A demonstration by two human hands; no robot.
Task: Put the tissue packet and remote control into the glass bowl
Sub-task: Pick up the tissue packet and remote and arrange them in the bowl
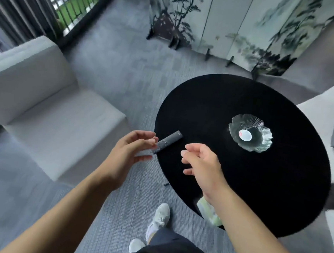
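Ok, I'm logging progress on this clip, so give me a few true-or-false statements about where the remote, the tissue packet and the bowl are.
1. The remote control lies in the glass bowl. False: it is at the table's left edge, by the left hand's fingertips.
2. The glass bowl stands on the black round table. True.
3. The tissue packet is in the right hand. False: it lies at the table's near edge, partly hidden under the right forearm.
4. The right hand holds nothing. True.
5. The bowl is on the sofa. False: it is on the table.
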